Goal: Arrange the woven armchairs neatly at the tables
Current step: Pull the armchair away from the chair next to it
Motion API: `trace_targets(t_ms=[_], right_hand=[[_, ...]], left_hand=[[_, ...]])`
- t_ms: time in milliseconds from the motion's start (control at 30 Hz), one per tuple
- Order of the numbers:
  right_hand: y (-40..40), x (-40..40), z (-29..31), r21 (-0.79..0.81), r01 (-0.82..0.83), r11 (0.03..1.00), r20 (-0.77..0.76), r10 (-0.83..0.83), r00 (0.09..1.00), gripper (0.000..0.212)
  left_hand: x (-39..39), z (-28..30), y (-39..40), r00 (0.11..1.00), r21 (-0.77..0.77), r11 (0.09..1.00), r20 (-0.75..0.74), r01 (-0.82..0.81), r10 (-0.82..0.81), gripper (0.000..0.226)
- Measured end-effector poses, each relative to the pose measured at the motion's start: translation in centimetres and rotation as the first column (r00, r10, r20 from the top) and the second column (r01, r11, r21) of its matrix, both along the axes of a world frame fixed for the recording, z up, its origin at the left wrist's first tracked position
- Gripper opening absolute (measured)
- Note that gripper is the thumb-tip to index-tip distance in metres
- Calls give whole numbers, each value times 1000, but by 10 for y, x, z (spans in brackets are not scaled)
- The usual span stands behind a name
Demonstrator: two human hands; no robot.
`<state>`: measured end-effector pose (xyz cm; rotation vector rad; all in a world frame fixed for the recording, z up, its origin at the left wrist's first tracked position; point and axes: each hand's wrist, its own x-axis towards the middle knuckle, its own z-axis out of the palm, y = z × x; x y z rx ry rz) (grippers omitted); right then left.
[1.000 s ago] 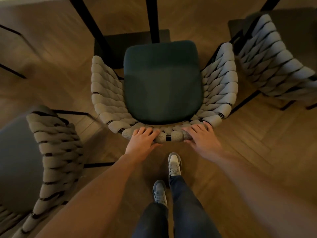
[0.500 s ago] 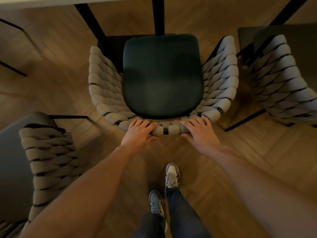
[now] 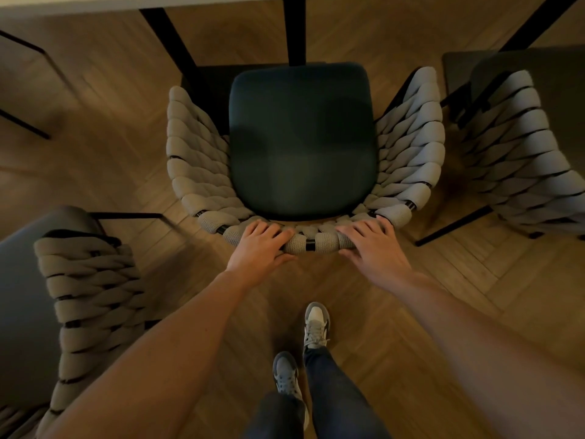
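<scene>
Directly below the camera: a woven armchair stood facing the surface, whose pale edge ran along the top of the view.
Seat: a dark green cushion filled the middle, its front edge close to the black table legs.
Weave: thick grey-beige cords wrapped the curved back and both arms over a black frame.
Left hand: it gripped the top rail of the backrest, fingers curled over the cord and thumb underneath.
Right hand: it rested on the same rail, a little to the right, fingers spread and bent over the top; whether the thumb closed underneath could not be told.
Gap between the hands: a short stretch of rail with one black frame band showing.
Second armchair: it stood at lower left, near the first but apart, with its woven back toward the person.
Third armchair: it stood at right, just beside the first chair's arm.
Floor: wooden herringbone parquet.
Person: they stood behind the chair in dark jeans and grey-and-white sneakers, both forearms bare.
</scene>
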<state>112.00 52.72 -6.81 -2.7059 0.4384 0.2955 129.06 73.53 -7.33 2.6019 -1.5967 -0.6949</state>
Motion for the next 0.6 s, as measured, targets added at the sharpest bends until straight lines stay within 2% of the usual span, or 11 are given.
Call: trace_targets(t_ms=[233, 400, 500, 600], right_hand=[[6, 1, 2, -5, 3, 1000, -26, -3, 1000, 47], [12, 2, 4, 6, 26, 1000, -22, -26, 999, 51], [18, 5, 10, -5, 79, 997, -43, -79, 996, 59], [40, 3, 15, 7, 59, 998, 7, -59, 998, 59]], left_hand=[[1, 1, 4, 1000, 1, 1000, 1, -2, 2, 57], [2, 5, 7, 1000, 66, 998, 2, -9, 9, 60], [-5, 17, 8, 995, 78, 992, -14, -101, 103, 61], [-18, 32, 25, 980, 10, 980, -22, -198, 198, 56]])
